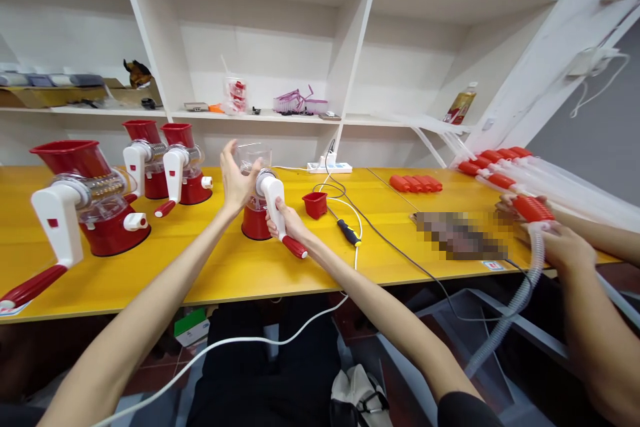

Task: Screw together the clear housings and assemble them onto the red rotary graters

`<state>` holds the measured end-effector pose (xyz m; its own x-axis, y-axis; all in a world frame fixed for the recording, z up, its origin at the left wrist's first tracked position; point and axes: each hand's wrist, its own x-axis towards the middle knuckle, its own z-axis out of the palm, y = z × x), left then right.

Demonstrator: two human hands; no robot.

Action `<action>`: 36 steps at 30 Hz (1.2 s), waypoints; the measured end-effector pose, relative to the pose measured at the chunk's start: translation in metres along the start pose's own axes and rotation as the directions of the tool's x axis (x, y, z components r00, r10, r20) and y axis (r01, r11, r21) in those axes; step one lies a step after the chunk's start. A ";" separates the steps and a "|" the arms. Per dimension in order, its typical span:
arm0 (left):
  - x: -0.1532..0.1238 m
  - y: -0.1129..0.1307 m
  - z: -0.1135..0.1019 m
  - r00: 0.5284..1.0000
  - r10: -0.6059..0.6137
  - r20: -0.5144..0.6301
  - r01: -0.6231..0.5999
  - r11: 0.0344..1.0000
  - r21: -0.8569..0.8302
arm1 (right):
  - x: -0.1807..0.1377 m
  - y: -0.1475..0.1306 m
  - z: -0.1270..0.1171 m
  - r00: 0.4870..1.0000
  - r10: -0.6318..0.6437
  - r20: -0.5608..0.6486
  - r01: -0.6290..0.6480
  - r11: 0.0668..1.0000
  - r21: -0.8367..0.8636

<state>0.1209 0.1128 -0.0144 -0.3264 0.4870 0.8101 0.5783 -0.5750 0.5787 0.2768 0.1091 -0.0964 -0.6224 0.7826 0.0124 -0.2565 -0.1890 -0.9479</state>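
A rotary grater with a red base and clear upper body stands upright on the yellow table. My left hand is wrapped around its clear top, thumb on the near side. My right hand grips the white crank arm, whose red handle points down toward me. Just right of the grater sits a red square hopper, apart from it. A black and yellow screwdriver lies further right.
Several more rotary graters with red hoppers stand at the left. A power strip and cables lie behind. On the right, a co-worker's hands hold a red ribbed part on a corrugated hose. Red pieces lie nearby; shelves rise behind.
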 end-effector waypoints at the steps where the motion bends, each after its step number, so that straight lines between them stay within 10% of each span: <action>1: -0.002 -0.005 0.002 0.996 -0.065 0.066 0.068 0.997 -0.040 | 0.000 0.001 -0.001 1.000 0.002 0.003 -0.002 1.000 0.008; 6: -0.013 -0.027 -0.004 0.971 -0.105 0.216 0.127 0.988 -0.089 | 0.001 0.002 -0.006 1.000 -0.006 0.024 0.006 0.999 0.035; 23: -0.015 -0.032 0.003 0.991 -0.079 0.108 0.099 0.977 -0.191 | -0.045 -0.017 -0.034 0.999 0.007 -0.038 -0.022 0.906 -0.423; 30: -0.028 -0.043 0.004 0.993 -0.098 0.060 0.111 0.957 -0.267 | -0.083 -0.037 -0.054 0.979 0.024 -0.201 -0.182 0.546 -0.818; 36: -0.026 -0.070 0.002 0.935 -0.354 0.032 0.326 0.815 -0.479 | -0.084 -0.033 -0.043 0.950 -0.082 -0.302 -0.291 0.129 -0.948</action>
<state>0.0907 0.1418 -0.0761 -0.4859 0.6801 0.5489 0.0068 -0.6251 0.7805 0.3696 0.0754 -0.0797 -0.3466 0.9380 -0.0065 0.8488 0.3107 -0.4277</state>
